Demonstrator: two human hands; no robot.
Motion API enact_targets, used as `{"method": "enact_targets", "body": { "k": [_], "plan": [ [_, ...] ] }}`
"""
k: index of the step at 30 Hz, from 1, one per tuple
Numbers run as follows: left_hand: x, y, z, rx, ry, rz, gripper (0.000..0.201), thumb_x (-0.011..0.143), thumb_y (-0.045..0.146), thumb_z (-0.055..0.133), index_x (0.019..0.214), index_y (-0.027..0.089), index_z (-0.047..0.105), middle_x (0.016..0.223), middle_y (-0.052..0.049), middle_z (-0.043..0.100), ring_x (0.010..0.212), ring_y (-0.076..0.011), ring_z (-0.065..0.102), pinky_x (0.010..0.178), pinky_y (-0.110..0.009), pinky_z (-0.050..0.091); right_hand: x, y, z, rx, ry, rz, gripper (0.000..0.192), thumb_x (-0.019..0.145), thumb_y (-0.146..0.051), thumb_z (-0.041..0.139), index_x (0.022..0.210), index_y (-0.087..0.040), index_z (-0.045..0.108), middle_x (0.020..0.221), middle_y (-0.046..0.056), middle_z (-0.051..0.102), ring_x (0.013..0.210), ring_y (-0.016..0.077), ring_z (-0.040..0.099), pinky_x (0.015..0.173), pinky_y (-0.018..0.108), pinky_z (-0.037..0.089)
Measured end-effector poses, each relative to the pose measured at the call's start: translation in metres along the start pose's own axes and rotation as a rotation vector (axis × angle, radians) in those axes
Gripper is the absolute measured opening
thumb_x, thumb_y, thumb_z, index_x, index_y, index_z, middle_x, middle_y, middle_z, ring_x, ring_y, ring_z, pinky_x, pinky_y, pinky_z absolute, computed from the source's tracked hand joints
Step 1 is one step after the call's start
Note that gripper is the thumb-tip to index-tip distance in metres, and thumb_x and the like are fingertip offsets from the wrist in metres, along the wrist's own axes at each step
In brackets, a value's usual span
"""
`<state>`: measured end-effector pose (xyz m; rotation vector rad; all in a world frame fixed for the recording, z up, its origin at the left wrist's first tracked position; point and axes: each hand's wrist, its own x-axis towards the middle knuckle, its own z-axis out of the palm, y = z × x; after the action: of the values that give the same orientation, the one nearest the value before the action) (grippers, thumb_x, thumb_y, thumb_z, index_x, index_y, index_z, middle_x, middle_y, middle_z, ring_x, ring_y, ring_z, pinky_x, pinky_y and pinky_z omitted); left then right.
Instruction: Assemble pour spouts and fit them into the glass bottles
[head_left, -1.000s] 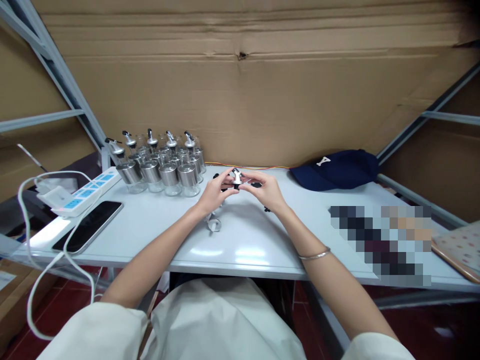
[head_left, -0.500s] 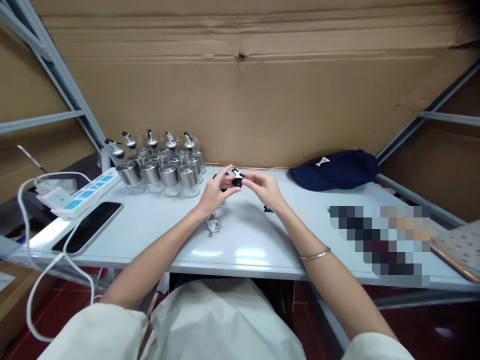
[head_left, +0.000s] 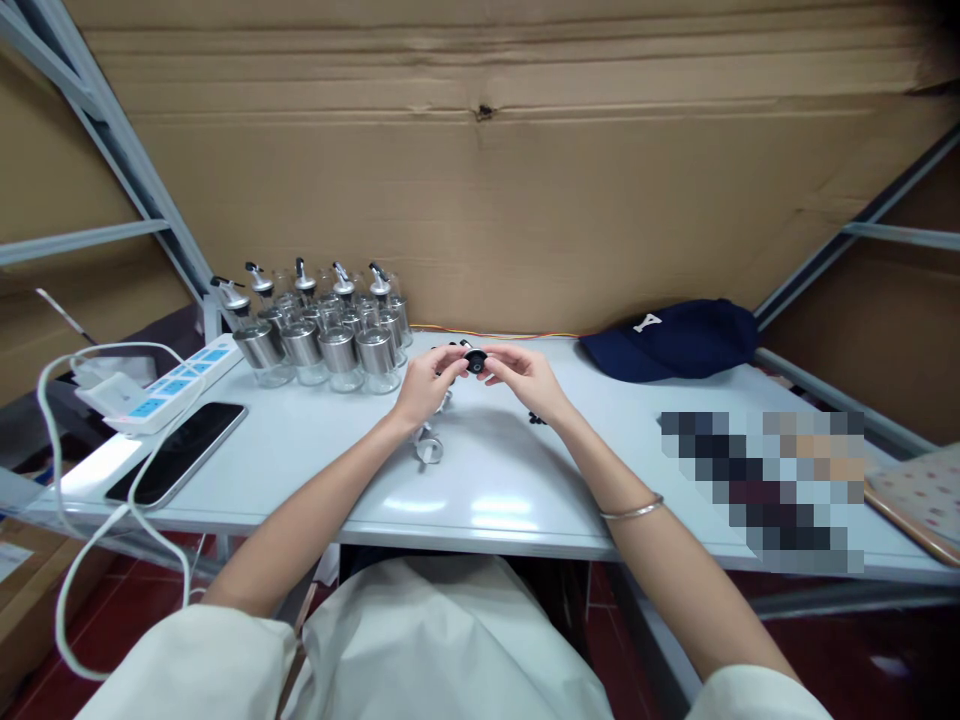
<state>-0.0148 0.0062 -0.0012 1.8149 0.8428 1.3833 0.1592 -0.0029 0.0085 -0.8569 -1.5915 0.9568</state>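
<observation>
Between my two hands, above the middle of the table, is a bottle pourer spout [head_left: 475,360], its round black underside turned toward me. My left hand [head_left: 430,381] pinches it from the left with thumb and fingers. From the other side my right hand [head_left: 526,376] grips the same spout. A silver spout part [head_left: 429,448] lies on the table below my left hand, with more pieces partly hidden behind that hand. Several small black parts [head_left: 537,418] lie under my right wrist.
Glass bottles with steel sleeves [head_left: 339,350] stand in rows at the back left, several topped with pourers. A white power strip [head_left: 176,385], cable and black phone [head_left: 180,455] lie left. A navy cap [head_left: 671,340] rests back right, near a blurred-out patch. Cardboard [head_left: 480,220] walls the back.
The spout has tipped so its black underside now faces me; before, its silver top stood upright. My left fingers, raised earlier, have closed in around it.
</observation>
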Motion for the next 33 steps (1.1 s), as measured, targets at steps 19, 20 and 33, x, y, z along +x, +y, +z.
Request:
{"method": "enact_targets", "body": {
  "k": [19, 20, 33],
  "plan": [
    [-0.001, 0.011, -0.004, 0.350, -0.003, 0.232, 0.015, 0.084, 0.020, 0.057, 0.094, 0.016, 0.067, 0.086, -0.004, 0.068, 0.076, -0.0127, 0.062, 0.070, -0.023, 0.048, -0.002, 0.000, 0.004, 0.058, -0.073, -0.033, 0.042, 0.067, -0.045, 0.075, 0.097, -0.017, 0.064, 0.085, 0.006, 0.071, 0.077, 0.0173, 0.066, 0.078, 0.036, 0.052],
    [-0.002, 0.011, -0.004, 0.350, -0.002, 0.241, 0.015, 0.084, 0.020, 0.058, 0.094, 0.016, 0.067, 0.085, -0.003, 0.068, 0.076, -0.0124, 0.062, 0.070, -0.023, 0.047, -0.002, 0.000, 0.004, 0.071, -0.076, -0.032, 0.041, 0.067, -0.044, 0.075, 0.095, -0.017, 0.063, 0.084, 0.005, 0.070, 0.076, 0.0170, 0.066, 0.078, 0.035, 0.052],
    [0.008, 0.013, -0.019, 0.538, 0.154, 0.477, 0.017, 0.086, 0.031, 0.056, 0.095, 0.017, 0.060, 0.096, -0.005, 0.062, 0.096, -0.0169, 0.056, 0.088, -0.032, 0.044, -0.001, 0.002, 0.007, 0.095, -0.012, -0.068, 0.036, 0.066, -0.033, 0.074, 0.077, -0.022, 0.041, 0.073, -0.003, 0.060, 0.067, 0.0126, 0.061, 0.065, 0.026, 0.047]
  ]
}}
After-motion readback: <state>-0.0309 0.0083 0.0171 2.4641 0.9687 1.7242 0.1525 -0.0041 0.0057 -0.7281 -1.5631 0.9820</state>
